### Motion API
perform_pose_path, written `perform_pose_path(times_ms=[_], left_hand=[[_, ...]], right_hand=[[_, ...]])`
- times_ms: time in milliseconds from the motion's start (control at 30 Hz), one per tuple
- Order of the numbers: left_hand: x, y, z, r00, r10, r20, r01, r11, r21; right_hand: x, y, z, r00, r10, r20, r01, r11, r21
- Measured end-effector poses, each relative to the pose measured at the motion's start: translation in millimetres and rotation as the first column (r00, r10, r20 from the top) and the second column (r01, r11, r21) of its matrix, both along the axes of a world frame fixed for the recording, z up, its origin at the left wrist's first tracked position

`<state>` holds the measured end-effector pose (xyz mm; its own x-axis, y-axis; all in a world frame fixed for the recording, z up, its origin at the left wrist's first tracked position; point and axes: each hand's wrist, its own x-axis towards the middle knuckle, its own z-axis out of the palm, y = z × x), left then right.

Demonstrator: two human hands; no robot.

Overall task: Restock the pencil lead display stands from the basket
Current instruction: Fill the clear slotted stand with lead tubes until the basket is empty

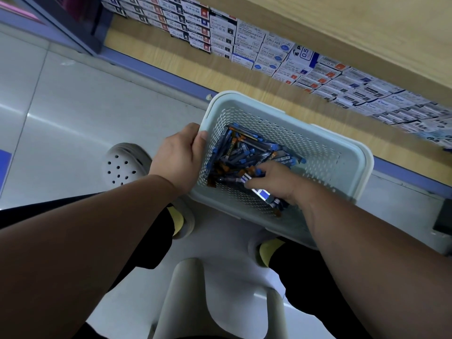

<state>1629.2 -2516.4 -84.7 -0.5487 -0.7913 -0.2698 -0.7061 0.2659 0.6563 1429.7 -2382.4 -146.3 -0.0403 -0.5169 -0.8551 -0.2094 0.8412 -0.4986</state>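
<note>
The right hand point(274, 181) reaches down into the basket with its fingers curled over a few slim dark pencil lead tubes point(241, 152) with blue and orange caps. It appears to clamp several of them against the palm, though the blur hides exactly how many. A white-and-blue pack point(260, 192) shows just beneath its knuckles. The tubes lie heaped in a loose pile in the bottom of the pale perforated plastic basket point(352, 152), crowded toward its left wall. The left hand point(179, 159) grips that left rim, thumb hooked inside and fingers outside. The basket sits in front of the person's knees, near a light wooden shelf point(151, 47) stacked with small white printed refill boxes point(269, 52). A grey plastic stool point(220, 304) stands below, and a pale holed clog point(123, 163) rests on the glossy tiled floor point(73, 106).
</note>
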Motion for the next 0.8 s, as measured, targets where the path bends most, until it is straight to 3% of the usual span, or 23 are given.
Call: perform_pose_path(times_ms=[100,200,533,700,800], left_hand=[[-1,4,-1,1.000,0.014,0.008,-0.014,1.000,0.007],[-2,6,-1,1.000,0.026,0.010,-0.026,1.000,0.001],[-3,8,0,1.000,0.025,0.012,-0.025,0.999,0.039],[-3,7,0,1.000,0.021,-0.006,-0.021,0.999,0.034],[-3,7,-1,1.000,0.029,-0.011,-0.028,0.999,0.037]], right_hand=[[2,-1,-3,0.959,-0.277,-0.069,0.273,0.960,-0.055],[12,-10,-2,0.894,-0.436,-0.103,0.421,0.896,-0.144],[49,-36,-11,0.852,-0.439,-0.285,0.386,0.895,-0.224],[43,-33,-7,0.718,-0.568,-0.403,0.555,0.816,-0.163],[48,-38,-9,0.672,-0.628,-0.392,0.630,0.763,-0.144]])
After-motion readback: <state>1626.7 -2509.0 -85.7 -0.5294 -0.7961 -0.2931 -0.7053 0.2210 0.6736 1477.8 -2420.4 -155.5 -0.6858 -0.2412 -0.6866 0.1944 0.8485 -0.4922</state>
